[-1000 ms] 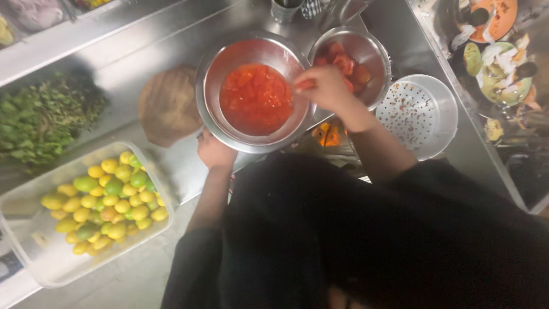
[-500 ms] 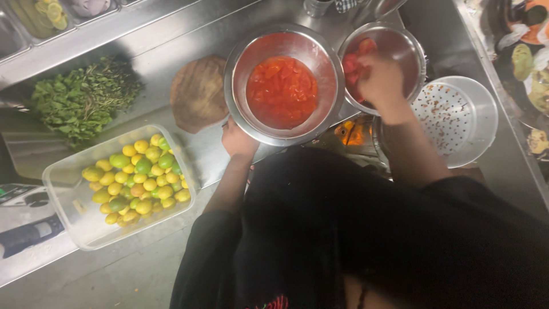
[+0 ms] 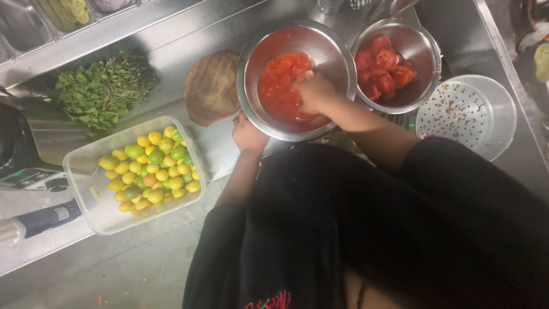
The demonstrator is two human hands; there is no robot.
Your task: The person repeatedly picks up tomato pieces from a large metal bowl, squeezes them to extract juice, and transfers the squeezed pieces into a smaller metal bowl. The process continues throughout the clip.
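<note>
A large steel bowl (image 3: 331,48) of crushed red tomato pulp (image 3: 277,86) stands on the steel counter. My left hand (image 3: 247,135) grips its near rim from below. My right hand (image 3: 314,92) is down inside the bowl, fingers curled in the pulp; whether it holds a piece I cannot tell. To the right, a smaller steel bowl (image 3: 426,54) holds several whole peeled tomato pieces (image 3: 384,71).
A perforated steel strainer (image 3: 464,113) sits at right. A clear tub (image 3: 103,206) of small yellow and green citrus stands at left, a heap of green herbs (image 3: 100,91) behind it, a round wooden board (image 3: 213,87) beside the big bowl.
My right hand left the small bowl of tomato pieces and moved left into the large bowl of pulp. The view has shifted, so everything sits further right.
</note>
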